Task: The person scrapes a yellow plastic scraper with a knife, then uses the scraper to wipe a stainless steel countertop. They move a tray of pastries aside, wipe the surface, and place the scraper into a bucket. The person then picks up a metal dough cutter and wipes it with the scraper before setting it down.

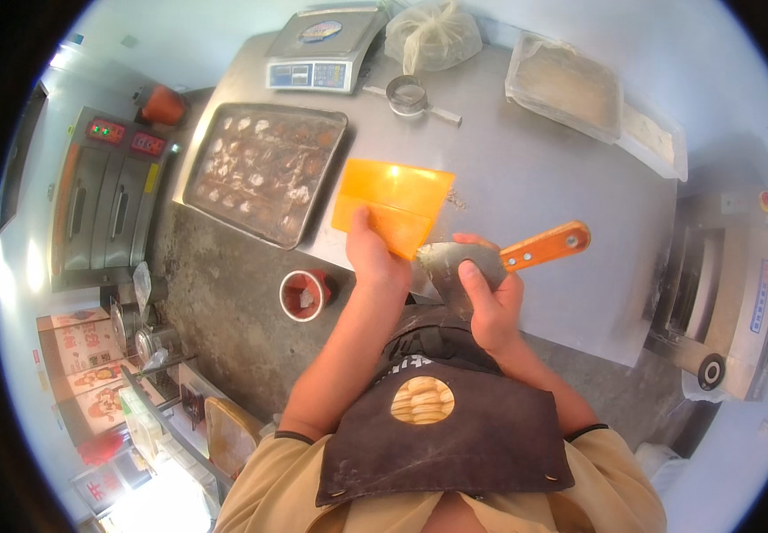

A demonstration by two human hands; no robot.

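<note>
- Left hand (375,255) pinches an orange scraper (397,191) over the steel table's (571,195) near edge.
- Right hand (494,306) pinches a wood-handled scraper (526,252) by its blade, just beside.
- Stained tray (277,108) tableside left; scale (313,75) behind.
- Oven (104,200) across the grey floor (197,258).

On the worktop (535,164), the tray (320,178) is placed at the near left corner and the scale (317,49) at the far left. The bag (433,40) and, right of it, the container (566,84) are set along the far edge. By the near edge, the plastic scraper (393,191) is held left of the metal scraper (489,258).
</note>
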